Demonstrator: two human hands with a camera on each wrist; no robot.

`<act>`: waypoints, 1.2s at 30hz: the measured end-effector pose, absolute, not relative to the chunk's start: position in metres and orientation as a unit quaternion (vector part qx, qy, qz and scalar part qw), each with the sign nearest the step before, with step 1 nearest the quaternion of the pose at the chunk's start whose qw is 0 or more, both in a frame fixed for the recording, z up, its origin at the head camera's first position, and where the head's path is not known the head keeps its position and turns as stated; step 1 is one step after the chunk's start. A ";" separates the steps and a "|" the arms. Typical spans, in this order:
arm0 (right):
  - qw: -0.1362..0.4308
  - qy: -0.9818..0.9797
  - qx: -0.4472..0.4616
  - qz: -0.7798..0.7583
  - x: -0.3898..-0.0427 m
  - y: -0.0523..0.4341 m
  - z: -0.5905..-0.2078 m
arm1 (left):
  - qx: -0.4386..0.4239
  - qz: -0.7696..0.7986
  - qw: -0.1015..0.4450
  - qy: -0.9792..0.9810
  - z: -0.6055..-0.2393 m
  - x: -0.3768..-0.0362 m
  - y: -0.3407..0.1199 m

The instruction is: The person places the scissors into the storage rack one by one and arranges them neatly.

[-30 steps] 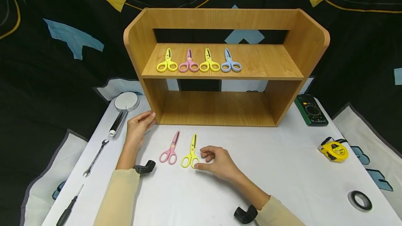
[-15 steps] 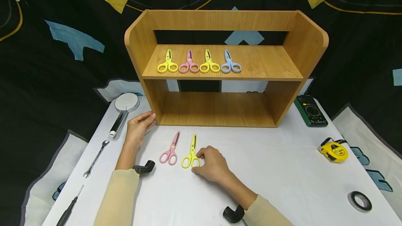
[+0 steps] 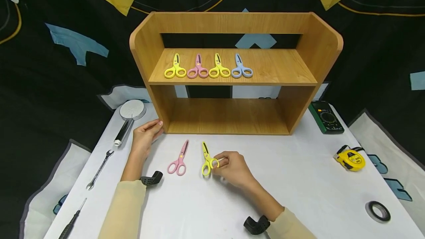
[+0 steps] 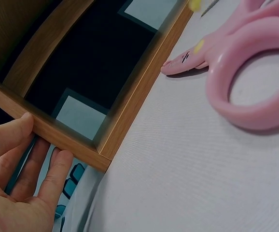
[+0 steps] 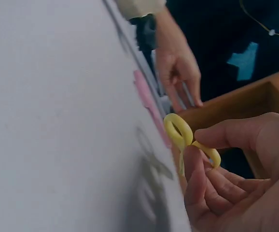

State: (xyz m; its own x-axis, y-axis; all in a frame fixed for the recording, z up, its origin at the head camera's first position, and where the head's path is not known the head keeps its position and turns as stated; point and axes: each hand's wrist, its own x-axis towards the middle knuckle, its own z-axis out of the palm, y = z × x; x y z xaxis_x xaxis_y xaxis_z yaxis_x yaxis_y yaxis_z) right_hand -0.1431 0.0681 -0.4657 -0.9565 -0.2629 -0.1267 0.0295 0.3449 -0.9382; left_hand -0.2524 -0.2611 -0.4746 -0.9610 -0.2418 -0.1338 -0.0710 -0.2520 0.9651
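Observation:
My right hand [image 3: 221, 163] pinches a yellow pair of scissors [image 3: 207, 156] by a handle ring and tilts it up off the white table [image 3: 299, 187]; the wrist view shows the yellow scissors [image 5: 185, 136] between thumb and fingers. A pink pair of scissors [image 3: 179, 159] lies flat just left of it, and the pink scissors [image 4: 245, 72] fill the left wrist view. My left hand [image 3: 147, 132] rests with straight fingers against the lower left corner of the wooden shelf [image 3: 232, 25]. Several scissors [image 3: 208, 66] lie in a row on the upper board.
A shower head [image 3: 130, 115], a wrench [image 3: 99, 169] and a screwdriver [image 3: 73, 222] lie at the table's left. At the right are a green multimeter [image 3: 326, 117], a yellow tape measure [image 3: 351, 159] and a roll of black tape [image 3: 377, 211]. The shelf's lower bay holds nothing.
My right hand closed on the yellow scissors' handle and tipped them up from lying flat. The left hand stayed at the shelf corner.

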 end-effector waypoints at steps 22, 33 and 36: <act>-0.020 0.804 -0.125 -0.581 -0.152 0.192 -0.282 | 0.135 -0.785 0.052 -0.602 -0.473 -0.253 -0.261; -0.038 0.859 -0.036 -0.510 -0.243 0.224 -0.237 | 0.128 -0.787 0.057 -0.600 -0.474 -0.255 -0.263; -0.024 0.864 -0.019 -0.503 -0.258 0.223 -0.240 | 0.129 -0.788 0.058 -0.599 -0.476 -0.254 -0.262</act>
State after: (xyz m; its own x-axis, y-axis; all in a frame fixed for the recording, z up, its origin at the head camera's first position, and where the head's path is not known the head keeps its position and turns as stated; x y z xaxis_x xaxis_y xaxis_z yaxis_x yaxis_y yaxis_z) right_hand -0.2580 0.2231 -0.2398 -0.9982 -0.0090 0.0599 -0.0565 0.4938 -0.8678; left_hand -0.2541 -0.2619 -0.4757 -0.9597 -0.2470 -0.1341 -0.0629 -0.2764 0.9590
